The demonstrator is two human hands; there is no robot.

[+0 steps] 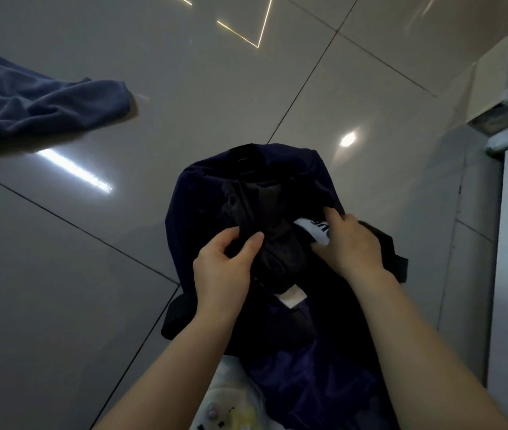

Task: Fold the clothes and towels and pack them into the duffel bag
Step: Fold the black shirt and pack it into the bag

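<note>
I'm seeing the navy duffel bag [246,181] sitting open on the floor [91,274]; my left hand [225,262] is gripping a dark garment [262,231] inside it, my right hand [352,243] is grasping the bag's edge beside a white-printed piece [314,228]. A blue towel [29,103] is lying well apart.

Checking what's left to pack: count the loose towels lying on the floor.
1: a blue towel crumpled on the tiled floor at far left, partly cut off by the frame; others may lie out of view.
</note>
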